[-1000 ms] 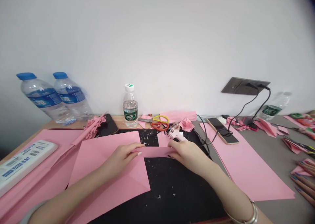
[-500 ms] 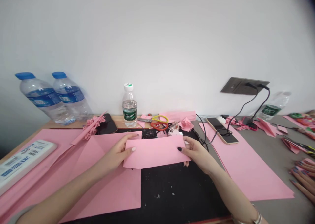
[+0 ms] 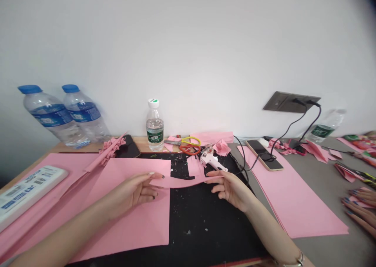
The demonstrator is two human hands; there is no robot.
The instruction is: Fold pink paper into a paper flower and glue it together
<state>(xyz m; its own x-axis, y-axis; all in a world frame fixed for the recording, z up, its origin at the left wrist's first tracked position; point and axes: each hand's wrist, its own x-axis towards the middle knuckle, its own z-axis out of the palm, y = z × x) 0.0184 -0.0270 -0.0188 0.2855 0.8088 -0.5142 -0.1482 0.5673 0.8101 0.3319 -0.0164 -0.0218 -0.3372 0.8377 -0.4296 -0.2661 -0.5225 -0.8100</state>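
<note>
A strip of pink paper (image 3: 183,182) is held up nearly edge-on above the black mat (image 3: 202,228). At its left end, my left hand (image 3: 142,188) pinches it between thumb and fingers. My right hand (image 3: 227,186) grips the other end the same way, the lower fingers loosely curled. Under my left hand lies a large pink sheet (image 3: 141,228). Just behind the strip rests a white glue gun (image 3: 214,162), with red-and-yellow scissors (image 3: 189,145) and a folded pink paper flower (image 3: 221,147) near it.
A small water bottle (image 3: 154,126) stands by the wall; two larger bottles (image 3: 85,116) lean at left. A white box (image 3: 31,194) lies on pink sheets. At right are a phone (image 3: 264,155) on stacked pink paper (image 3: 299,204), cables and another person's hand (image 3: 360,208).
The paper strip has tipped from facing me to nearly edge-on, uncovering the glue gun behind it. Both hands have turned with it and still hold its ends.
</note>
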